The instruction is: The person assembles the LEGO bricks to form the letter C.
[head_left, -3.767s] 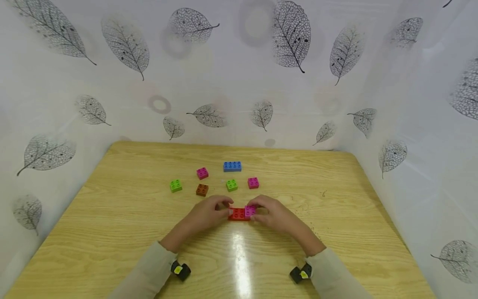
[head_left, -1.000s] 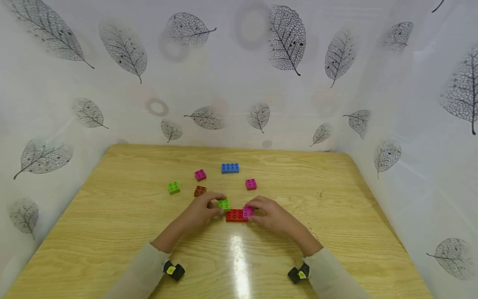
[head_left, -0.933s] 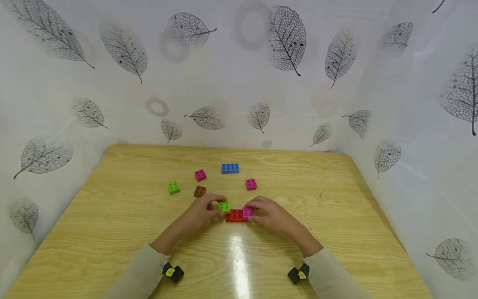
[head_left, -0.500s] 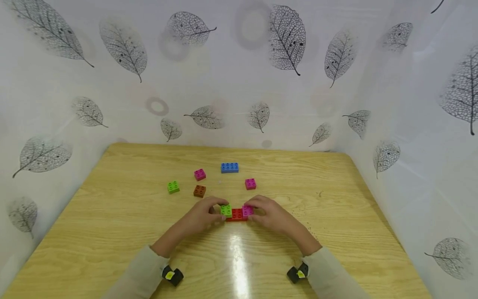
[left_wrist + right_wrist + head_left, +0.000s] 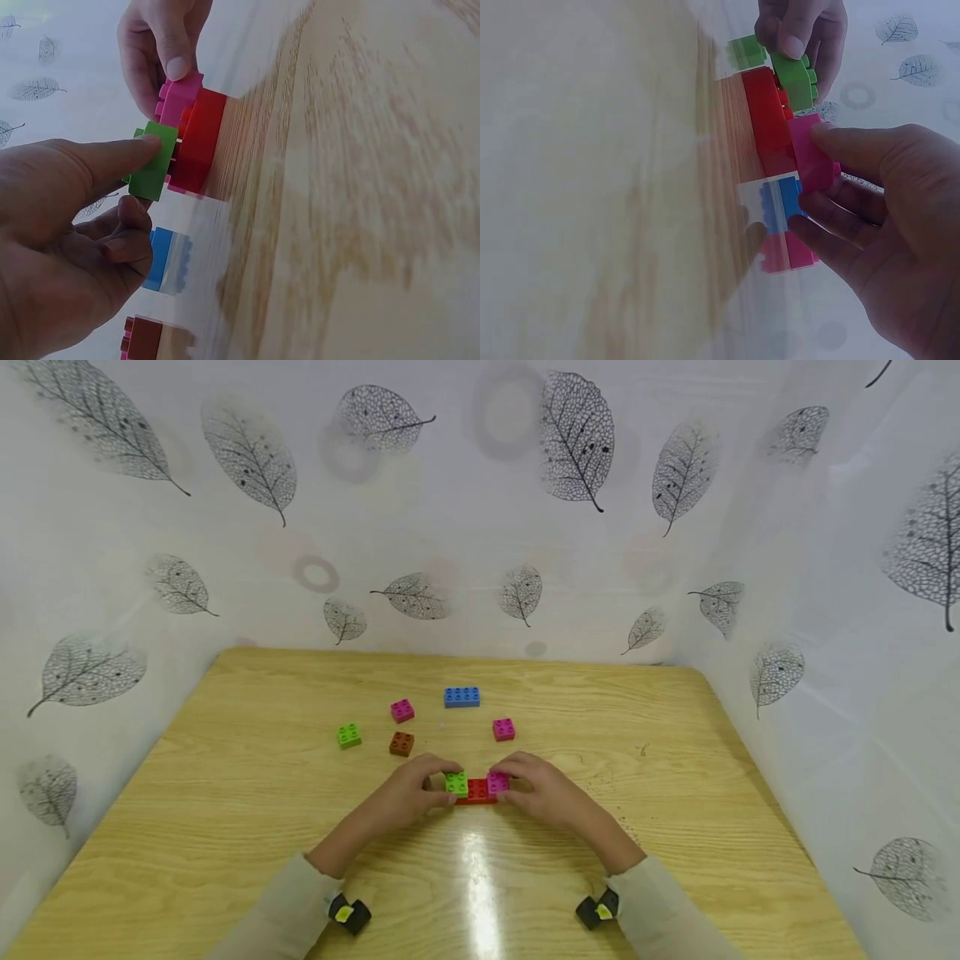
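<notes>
My left hand (image 5: 408,789) pinches a green toy building brick (image 5: 456,783) between thumb and fingers, over the left end of a long red brick (image 5: 477,790). In the left wrist view, red studs show at the underside of the green brick (image 5: 154,161), which sits slightly off the red brick (image 5: 199,142). On the red brick's right end is a pink brick (image 5: 497,782), pinched by my right hand (image 5: 551,789). The right wrist view shows the thumb on one side of the pink brick (image 5: 810,154). The red brick lies on the wooden table, its middle studs bare.
Behind the hands lie a blue brick (image 5: 461,697), a brown brick (image 5: 401,743), another green brick (image 5: 348,736) and two magenta bricks, one at left (image 5: 402,710) and one at right (image 5: 503,729). A leaf-patterned curtain (image 5: 450,527) surrounds the table's back and sides.
The left hand let go of the red brick's left end, took the green brick from the table behind and brought it over that end. The right hand stays on the pink brick.
</notes>
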The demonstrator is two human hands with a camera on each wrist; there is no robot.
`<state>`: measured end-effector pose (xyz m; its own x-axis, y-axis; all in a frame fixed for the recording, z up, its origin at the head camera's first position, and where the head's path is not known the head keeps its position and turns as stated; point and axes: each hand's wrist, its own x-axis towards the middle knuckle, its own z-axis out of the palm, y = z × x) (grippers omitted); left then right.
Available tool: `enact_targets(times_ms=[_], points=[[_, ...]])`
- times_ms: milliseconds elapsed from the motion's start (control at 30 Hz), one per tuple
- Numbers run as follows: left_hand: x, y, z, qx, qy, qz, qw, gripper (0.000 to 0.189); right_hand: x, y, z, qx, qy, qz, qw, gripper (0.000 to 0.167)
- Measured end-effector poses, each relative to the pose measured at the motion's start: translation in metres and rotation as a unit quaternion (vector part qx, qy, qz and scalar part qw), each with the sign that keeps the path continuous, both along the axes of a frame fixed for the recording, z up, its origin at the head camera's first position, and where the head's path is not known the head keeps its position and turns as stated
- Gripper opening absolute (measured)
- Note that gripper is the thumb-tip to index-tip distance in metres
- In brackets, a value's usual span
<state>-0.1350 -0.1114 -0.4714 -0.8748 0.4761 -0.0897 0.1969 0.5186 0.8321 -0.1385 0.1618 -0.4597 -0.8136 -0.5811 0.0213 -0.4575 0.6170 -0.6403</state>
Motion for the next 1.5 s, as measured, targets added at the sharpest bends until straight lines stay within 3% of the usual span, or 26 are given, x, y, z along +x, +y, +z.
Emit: enact_targets(times_ms=[567,900,1500], points=[[0.0024,0.0014,0.0015,-0.019,0.023,-0.002,0.9996,0.04,-0.0015,-0.0003,-0.0029,-0.002,0.006,0.001,1.0,0.033],[0.0023,0.0026,0.0037,-0.025,0.031,0.001,0.9992,0.04,-0.0018,0.0013,-0.003,0.004,0.047,0.021,0.9987,0.034],[0.0027,0.0012,0.0027,-0.043,0.058,0.002,0.9974,0.039,-0.0006,0.0014,-0.0033,0.003,0.03,0.014,0.9995,0.033]])
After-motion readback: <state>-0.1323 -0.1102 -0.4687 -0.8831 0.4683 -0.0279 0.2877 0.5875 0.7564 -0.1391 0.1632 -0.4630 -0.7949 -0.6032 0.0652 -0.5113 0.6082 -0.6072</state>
